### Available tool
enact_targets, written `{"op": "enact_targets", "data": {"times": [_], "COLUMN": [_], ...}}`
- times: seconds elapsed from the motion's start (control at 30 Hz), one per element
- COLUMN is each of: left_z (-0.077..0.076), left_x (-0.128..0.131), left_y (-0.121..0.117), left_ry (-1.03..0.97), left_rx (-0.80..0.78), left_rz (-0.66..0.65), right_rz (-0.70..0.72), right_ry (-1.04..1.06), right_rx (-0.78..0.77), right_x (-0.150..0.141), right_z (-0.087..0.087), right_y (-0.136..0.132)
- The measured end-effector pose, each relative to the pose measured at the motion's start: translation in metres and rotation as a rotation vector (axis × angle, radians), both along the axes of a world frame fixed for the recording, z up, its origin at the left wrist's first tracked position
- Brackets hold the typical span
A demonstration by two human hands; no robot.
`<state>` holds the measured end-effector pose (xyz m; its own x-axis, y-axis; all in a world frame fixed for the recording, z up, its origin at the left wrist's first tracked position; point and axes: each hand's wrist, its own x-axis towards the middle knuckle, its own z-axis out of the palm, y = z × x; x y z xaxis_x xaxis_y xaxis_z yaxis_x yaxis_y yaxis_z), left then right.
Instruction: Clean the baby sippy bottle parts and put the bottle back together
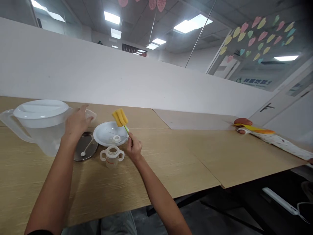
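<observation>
A yellow sponge bottle brush (119,118) is clamped by its green handle in the right grip (134,148), with the sponge head raised just above a white plate (102,134), on which a small white ring (116,139) is laid. The left grip (77,123) is held apart, over the side of a clear plastic pitcher (41,140) with a white lid; contact cannot be told. A two-handled baby cup (111,156) and a steel disc (91,150) bearing a white spoon (86,147) are placed nearby on the wooden worktop (156,169).
</observation>
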<state>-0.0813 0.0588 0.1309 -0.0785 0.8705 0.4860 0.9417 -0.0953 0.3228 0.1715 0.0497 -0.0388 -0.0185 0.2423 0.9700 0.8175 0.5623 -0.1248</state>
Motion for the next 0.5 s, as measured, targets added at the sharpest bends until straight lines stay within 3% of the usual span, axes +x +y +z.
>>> {"op": "enact_targets", "data": {"times": [0.17, 0.3, 0.5], "left_z": [-0.028, -0.051, -0.075], "left_x": [-0.007, -0.009, -0.017], "left_y": [0.021, 0.036, 0.050], "left_ry": [0.192, 0.309, 0.281], "left_rx": [-0.204, -0.356, -0.361], "left_rz": [-0.049, -0.019, -0.022], "right_rz": [0.033, 0.045, 0.034], "right_ry": [-0.030, -0.025, -0.044], "right_rx": [0.092, 0.024, -0.015], "right_x": [-0.001, 0.000, 0.001], "right_z": [-0.001, -0.004, -0.004], "right_y": [0.000, 0.001, 0.002]}}
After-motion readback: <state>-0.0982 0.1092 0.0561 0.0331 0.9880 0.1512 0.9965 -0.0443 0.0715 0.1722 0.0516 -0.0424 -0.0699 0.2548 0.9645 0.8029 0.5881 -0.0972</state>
